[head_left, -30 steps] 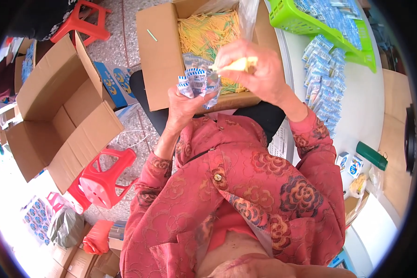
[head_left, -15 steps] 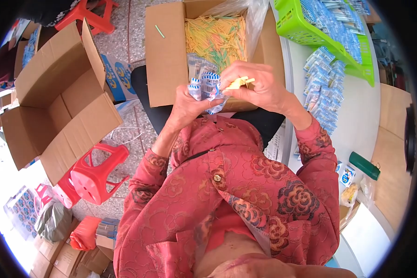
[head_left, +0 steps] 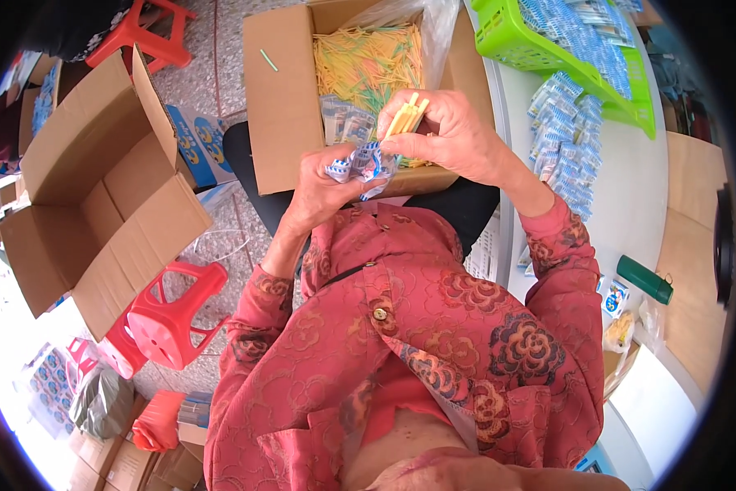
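Observation:
My left hand (head_left: pixel 317 186) is closed around crinkled clear plastic packets (head_left: pixel 373 164) with blue-and-white striped edges. Just to its right, my right hand (head_left: pixel 456 137) grips a small bundle of thin yellow sticks (head_left: pixel 407 119), their ends pointing up and away from me. The right fingertips are close to the packet's upper edge; whether they touch it I cannot tell. Both hands are over the near side of an open cardboard carton (head_left: pixel 276 123). Inside it lie many loose yellow, orange and green sticks (head_left: pixel 368 61), with several striped packets (head_left: pixel 347 121) at the near end.
On the white table (head_left: pixel 630 188) at right are a pile of striped packets (head_left: pixel 562 147), a green basket (head_left: pixel 507 41) of more packets and a dark green cylinder (head_left: pixel 644 279). At left stand an open carton (head_left: pixel 143 237) and a red stool (head_left: pixel 167 323).
My right hand has turned, so the yellow sticks that pointed right now point upward. The left hand still holds the packets, slightly lower. The whole view has shifted a little.

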### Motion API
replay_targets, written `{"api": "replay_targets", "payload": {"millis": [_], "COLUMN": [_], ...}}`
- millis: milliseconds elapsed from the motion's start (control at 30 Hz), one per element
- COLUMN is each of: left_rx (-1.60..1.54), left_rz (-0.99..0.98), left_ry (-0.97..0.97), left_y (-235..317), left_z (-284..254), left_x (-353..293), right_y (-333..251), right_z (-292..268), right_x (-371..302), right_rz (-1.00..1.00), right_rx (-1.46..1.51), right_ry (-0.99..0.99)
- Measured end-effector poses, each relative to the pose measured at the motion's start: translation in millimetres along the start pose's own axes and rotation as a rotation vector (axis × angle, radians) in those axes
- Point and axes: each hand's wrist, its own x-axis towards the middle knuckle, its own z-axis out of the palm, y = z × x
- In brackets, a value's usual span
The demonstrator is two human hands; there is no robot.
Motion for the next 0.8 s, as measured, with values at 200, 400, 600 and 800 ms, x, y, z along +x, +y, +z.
{"api": "replay_targets", "payload": {"millis": [200,400,600,800], "left_rx": [0.173,0.326,0.337,-0.242], "left_rz": [0.203,0.342,0.164,-0.015], "left_ry": [-0.004,0.022,0.141,0.162], "left_y": [6.4,7.1,1.3,6.0], "left_z": [0.2,0.4,6.7,27.8], "left_x": [4.3,6.9,1.4,-3.2], "right_y": [4.5,-0.5,6.3,6.8], "right_z": [-4.5,-6.2,10.4,15.1], "right_x": [-0.7,0.8,-5.3,-10.4], "right_rz": [0.076,0.154,0.022,-0.184], "right_rx": [0.036,0.067,-0.149,-0.331], "right_ry": [0.013,0.011,0.215,0.3]}}
